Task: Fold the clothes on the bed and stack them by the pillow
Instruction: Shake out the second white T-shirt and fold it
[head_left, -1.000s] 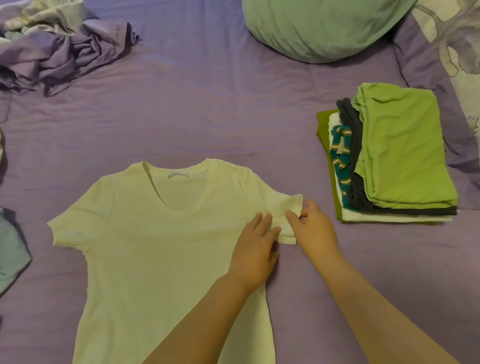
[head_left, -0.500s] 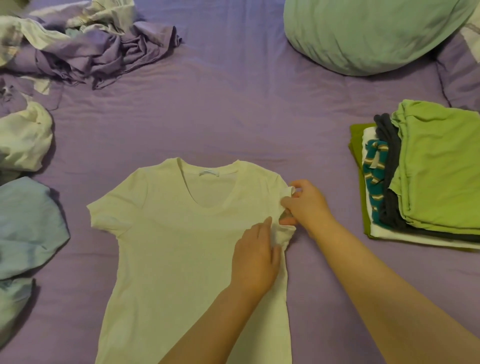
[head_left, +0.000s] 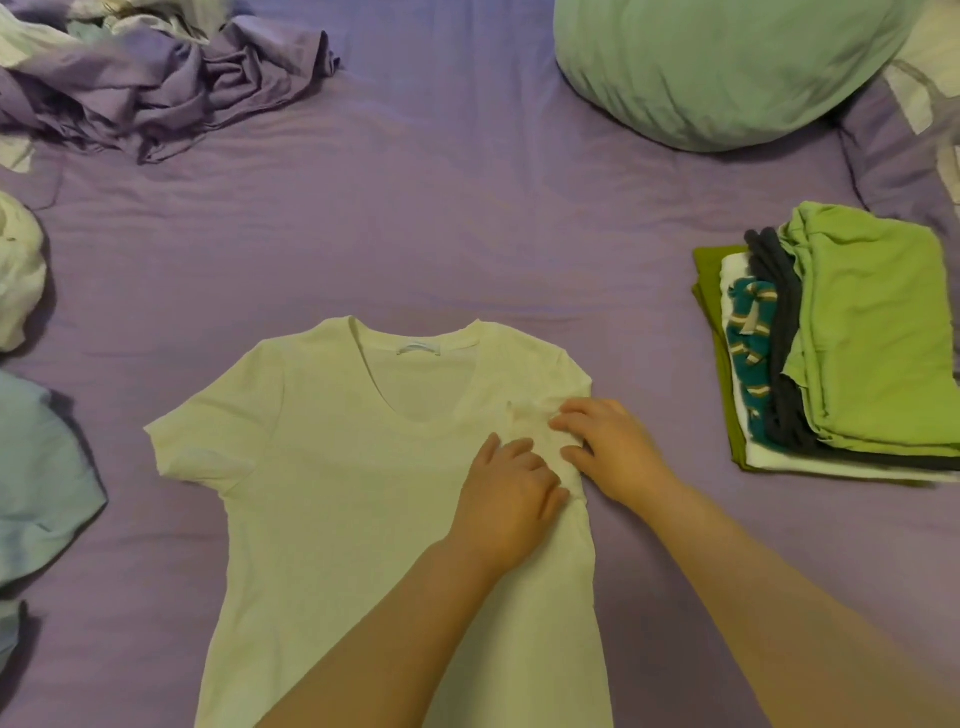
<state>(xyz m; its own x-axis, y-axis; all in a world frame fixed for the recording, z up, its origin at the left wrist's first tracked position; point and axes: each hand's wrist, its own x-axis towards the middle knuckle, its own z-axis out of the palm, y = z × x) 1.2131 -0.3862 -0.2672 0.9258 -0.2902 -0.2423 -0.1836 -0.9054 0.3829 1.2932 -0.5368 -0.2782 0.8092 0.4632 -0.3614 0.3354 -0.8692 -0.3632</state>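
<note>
Two hands on white T-shirt (head_left: 332, 499): left hand (head_left: 506, 512) flat, pressing; right hand (head_left: 610, 449) spread, pinning folded sleeve (head_left: 540, 423).

Crumpled purple sheet (head_left: 156, 93) lies bunched at 11 o'clock; patterned bedding (head_left: 930, 78) shows at 2 o'clock.

Bare sheet (head_left: 467, 234) toward pillow (head_left: 727, 67)

I can't see the white T-shirt's (head_left: 332, 493) hem, cut off at the bottom edge, and my hands cover its folded-in sleeve. The blue garment (head_left: 41, 483) and white bundle (head_left: 18, 270) run off the left edge, the pillow (head_left: 727, 62) off the top.
</note>
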